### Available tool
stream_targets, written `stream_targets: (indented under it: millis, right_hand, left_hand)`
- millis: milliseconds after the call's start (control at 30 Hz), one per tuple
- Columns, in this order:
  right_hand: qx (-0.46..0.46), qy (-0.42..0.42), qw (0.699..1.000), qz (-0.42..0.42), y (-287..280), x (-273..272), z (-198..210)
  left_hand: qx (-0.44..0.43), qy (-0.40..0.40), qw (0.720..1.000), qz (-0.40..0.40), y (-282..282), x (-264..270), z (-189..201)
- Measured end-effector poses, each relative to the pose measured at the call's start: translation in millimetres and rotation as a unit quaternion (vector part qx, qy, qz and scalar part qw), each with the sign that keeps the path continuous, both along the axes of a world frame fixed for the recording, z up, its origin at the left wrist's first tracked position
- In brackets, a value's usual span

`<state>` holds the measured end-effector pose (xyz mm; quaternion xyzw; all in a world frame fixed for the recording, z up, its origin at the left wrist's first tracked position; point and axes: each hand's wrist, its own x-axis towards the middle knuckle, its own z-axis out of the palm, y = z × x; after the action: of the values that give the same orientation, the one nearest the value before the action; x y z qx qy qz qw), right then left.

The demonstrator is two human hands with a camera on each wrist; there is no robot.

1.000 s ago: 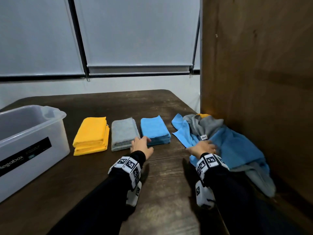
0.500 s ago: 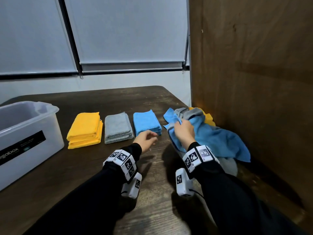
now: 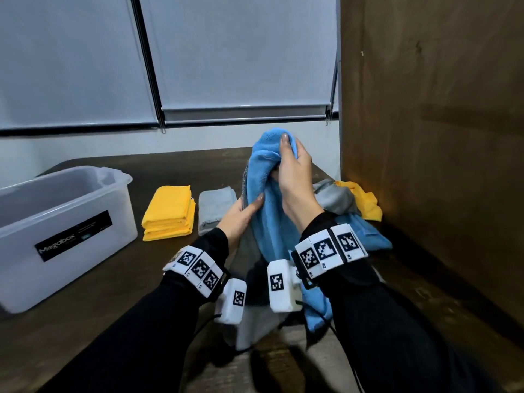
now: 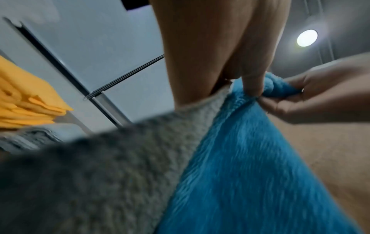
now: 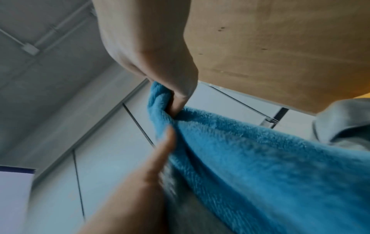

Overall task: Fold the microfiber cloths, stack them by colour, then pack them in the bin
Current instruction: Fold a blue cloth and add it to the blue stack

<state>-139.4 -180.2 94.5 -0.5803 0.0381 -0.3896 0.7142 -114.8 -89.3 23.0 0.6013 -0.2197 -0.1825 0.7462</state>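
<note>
Blue cloth lifted off the bench, pinched up top by right hand, gripped lower at its edge by left hand.

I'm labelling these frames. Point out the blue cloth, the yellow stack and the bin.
blue cloth (image 3: pixel 263 222), head view, hanging middle.
yellow stack (image 3: pixel 170 205), head view, top fold.
bin (image 3: pixel 71 222), head view, front wall.

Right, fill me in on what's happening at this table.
A person is sorting microfiber cloths. The right hand grips a blue cloth lifted off the table, with a grey cloth hanging alongside it; the left hand holds their edge lower down. Folded yellow and grey stacks lie beside the bin. An unfolded pile waits on the right.
</note>
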Motion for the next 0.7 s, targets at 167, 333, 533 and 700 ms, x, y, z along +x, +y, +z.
stream_targets:
  millis: [167, 333, 533, 700]
  right_hand:
    - [0.026, -0.044, 0.995, 0.089, 16, -13, 20]
    - [0.080, -0.046, 0.974, 0.206, 16, -16, 30]
    - [0.011, -0.016, 0.992, 0.126, 6, -12, 24]
    - [-0.111, 0.219, 0.958, 0.149, -10, -4, -17]
  left_hand:
    - [0.069, -0.043, 0.995, 0.058, 11, -4, 0]
    - [0.047, -0.169, 0.974, 0.142, 15, -9, 22]
    - [-0.031, -0.207, 0.938, 0.277, 41, 8, 55]
    - [0.080, -0.239, 0.920, 0.301, 81, 20, 39]
